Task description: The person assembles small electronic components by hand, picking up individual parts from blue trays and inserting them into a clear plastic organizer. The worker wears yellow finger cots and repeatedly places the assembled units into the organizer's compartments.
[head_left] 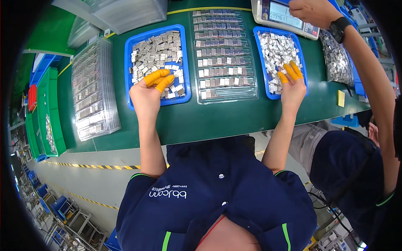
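My left hand (147, 95), with yellow finger cots on thumb and fingers, is over the near part of a blue tray (188, 79) of small silvery metal connectors (157, 52). Its thumb and fingertips come together in a pinch; what lies between them is too small to make out. On the right, my right hand (293, 90) reaches into a second blue tray (263, 67), holding small white-and-silver parts (278, 48). Its yellow-covered fingers are spread apart among the parts. Between the trays lies a clear plastic blister tray (228, 97) with rows of connectors.
Stacked clear blister trays (94, 94) stand left, beside green bins (52, 108). A clear plastic box (134, 19) is at the back. Another person's hand (316, 12) is over a digital scale (282, 16). A bag of parts (337, 62) and yellow pad (341, 98) sit right.
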### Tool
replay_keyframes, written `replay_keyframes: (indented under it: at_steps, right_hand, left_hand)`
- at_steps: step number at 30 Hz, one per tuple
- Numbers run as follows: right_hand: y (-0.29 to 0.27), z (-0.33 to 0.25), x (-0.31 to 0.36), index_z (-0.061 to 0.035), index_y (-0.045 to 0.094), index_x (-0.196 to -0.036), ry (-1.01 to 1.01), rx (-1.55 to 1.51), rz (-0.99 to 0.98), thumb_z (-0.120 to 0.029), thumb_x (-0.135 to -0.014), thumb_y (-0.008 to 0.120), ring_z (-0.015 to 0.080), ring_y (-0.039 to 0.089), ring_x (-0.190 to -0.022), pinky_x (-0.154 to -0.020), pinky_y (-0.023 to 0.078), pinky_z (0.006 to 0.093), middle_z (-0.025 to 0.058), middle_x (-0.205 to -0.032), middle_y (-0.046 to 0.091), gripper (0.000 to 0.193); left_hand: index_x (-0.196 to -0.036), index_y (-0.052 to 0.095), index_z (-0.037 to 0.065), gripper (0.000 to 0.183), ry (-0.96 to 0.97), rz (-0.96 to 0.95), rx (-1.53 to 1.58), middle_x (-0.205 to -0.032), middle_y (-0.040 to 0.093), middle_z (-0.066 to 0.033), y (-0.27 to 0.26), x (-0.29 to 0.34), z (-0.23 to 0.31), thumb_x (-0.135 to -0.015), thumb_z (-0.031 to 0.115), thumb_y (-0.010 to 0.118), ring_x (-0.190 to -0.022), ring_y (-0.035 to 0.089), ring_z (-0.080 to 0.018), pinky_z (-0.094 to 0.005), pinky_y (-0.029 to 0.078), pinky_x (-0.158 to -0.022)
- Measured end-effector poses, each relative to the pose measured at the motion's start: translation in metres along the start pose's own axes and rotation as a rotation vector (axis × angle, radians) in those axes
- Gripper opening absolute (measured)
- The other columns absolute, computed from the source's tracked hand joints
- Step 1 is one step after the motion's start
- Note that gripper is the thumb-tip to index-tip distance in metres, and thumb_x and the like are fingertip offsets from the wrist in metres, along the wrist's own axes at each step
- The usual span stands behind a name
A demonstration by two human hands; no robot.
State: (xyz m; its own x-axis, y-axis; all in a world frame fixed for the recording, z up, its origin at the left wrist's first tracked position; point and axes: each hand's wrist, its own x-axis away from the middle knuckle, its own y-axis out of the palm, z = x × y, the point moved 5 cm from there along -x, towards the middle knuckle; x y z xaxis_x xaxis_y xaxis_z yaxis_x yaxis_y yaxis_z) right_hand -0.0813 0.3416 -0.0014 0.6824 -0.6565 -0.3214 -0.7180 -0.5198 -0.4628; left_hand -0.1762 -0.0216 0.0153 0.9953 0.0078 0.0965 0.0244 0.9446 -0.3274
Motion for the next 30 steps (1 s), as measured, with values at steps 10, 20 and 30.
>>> replay_keyframes:
  at_steps: [10, 20, 30]
  right_hand:
    - [-0.001, -0.045, 0.015, -0.0026, 0.068, -0.100, -0.096, 0.032, -0.084, 0.001, -0.079, 0.063, 0.0200, 0.061, -0.088, -0.082, 0.045, 0.0289, 0.0104, -0.101, 0.065, 0.022]
    - [0.048, -0.075, 0.056, 0.0003, 0.066, -0.094, 0.168, -0.451, -0.419, -0.001, -0.077, 0.069, 0.0107, 0.058, -0.088, -0.080, 0.046, 0.0232, 0.0061, -0.093, 0.065, 0.017]
    - [0.074, -0.097, 0.078, 0.0020, 0.063, -0.103, 0.319, -0.729, -0.599, 0.004, -0.081, 0.062, 0.0136, 0.059, -0.095, -0.088, 0.046, 0.0258, 0.0081, -0.101, 0.064, 0.022]
  left_hand:
    - [-0.094, 0.064, -0.007, 0.020, 0.009, -0.064, 0.307, -0.088, 0.067, -0.0107, 0.021, 0.004, -0.014, -0.075, -0.003, 0.069, -0.079, 0.065, -0.0150, -0.0243, 0.052, -0.075]
    - [-0.100, 0.064, -0.006, 0.023, 0.105, -0.185, 0.430, -0.097, 0.064, -0.0103, 0.044, 0.018, 0.005, -0.077, -0.006, 0.066, -0.083, 0.063, -0.0152, -0.0246, 0.052, -0.078]
    - [-0.101, 0.061, -0.009, 0.025, -0.063, -0.351, 0.608, -0.097, 0.065, -0.0159, 0.065, 0.039, 0.010, -0.077, -0.006, 0.066, -0.087, 0.065, -0.0213, -0.0296, 0.054, -0.079]
